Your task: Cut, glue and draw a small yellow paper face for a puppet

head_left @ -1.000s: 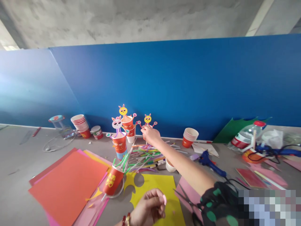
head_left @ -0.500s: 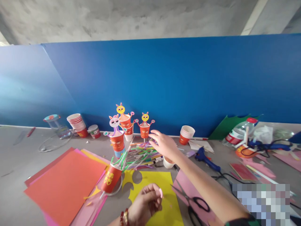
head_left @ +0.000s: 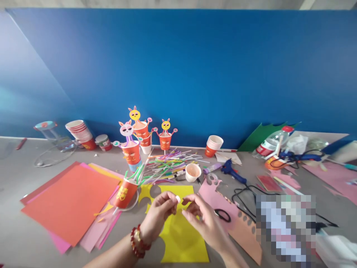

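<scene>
While the left hand [head_left: 160, 212] pinches a small pale piece [head_left: 177, 199] between thumb and fingertips just below the middle of the frame, the right hand [head_left: 205, 221] hovers just beside it, its grip parted by a moderate gap, thumb and fingers curved toward the piece. A red beaded bracelet [head_left: 134, 245] circles the left wrist. Beneath both hands, at the lower centre, a yellow paper sheet [head_left: 184, 249] with rounded cut-outs along its left side lies on the table [head_left: 13, 238]. To its right is a pink paper sheet [head_left: 208, 191] with a scalloped edge, and a black scissor handle [head_left: 222, 215] shows on it.

Left of the yellow sheet, a red paper cup [head_left: 125, 193] with yellow characters lies tilted, green strips sticking out of its mouth. Orange-red sheets [head_left: 69, 201] overlap pink ones at the lower left.

Around the centre, a pile of coloured sticks [head_left: 170, 163] spreads beside a white cup [head_left: 193, 173]. Behind the pile stands a red cup figure [head_left: 165, 142] with a yellow eared face.

Toward the right are a blue glue gun [head_left: 232, 171] and a red-capped bottle [head_left: 275, 143]. A blue partition [head_left: 195, 67] fills the upper frame.
</scene>
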A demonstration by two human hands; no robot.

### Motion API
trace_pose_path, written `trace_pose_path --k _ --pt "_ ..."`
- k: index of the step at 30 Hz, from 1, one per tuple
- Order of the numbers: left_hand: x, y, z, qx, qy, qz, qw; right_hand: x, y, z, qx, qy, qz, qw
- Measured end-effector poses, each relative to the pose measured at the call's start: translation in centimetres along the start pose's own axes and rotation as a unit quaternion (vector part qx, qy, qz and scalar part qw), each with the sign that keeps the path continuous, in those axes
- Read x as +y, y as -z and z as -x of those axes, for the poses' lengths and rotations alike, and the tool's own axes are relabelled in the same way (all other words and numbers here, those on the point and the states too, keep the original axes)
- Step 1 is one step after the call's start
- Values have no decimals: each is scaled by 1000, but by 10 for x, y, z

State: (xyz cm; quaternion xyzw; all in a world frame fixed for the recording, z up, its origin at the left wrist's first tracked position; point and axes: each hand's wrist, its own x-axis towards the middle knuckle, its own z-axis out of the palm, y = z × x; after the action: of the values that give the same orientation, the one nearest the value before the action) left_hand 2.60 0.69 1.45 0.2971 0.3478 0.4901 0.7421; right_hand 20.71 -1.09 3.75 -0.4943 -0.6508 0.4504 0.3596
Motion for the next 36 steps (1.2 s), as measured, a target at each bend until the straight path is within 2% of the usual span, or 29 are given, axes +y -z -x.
trace_pose_path --k 5,10,15,18,22,26,31,34,36 --pt "-1 -3 4 -6 19 -21 1000 10 -15 3 26 4 -51 998" --pt "-3 -4 6 -15 40 -59 997 13 -15 -2 48 6 -48 998" --pt "-2 -6 7 -9 60 -86 994 13 -13 -4 52 -36 -157 986" --pt "-2 -7 7 0 72 -92 993 16 -12 -3 53 -55 -188 979" --pt "-2 -10 8 -5 75 -110 991 17 -13 -1 47 -44 -180 982" --pt "-2 -13 7 -14 60 -137 989 18 -16 -2 54 -13 -125 991" --pt "-5 -10 7 -39 46 -177 982 22 -18 -4 52 -4 -85 995" --pt "-8 -5 9 -75 43 -245 966 23 -14 -2 54 -16 -102 993" --pt "-11 -2 11 -97 31 -360 928 23 -8 0 59 -31 -117 991"
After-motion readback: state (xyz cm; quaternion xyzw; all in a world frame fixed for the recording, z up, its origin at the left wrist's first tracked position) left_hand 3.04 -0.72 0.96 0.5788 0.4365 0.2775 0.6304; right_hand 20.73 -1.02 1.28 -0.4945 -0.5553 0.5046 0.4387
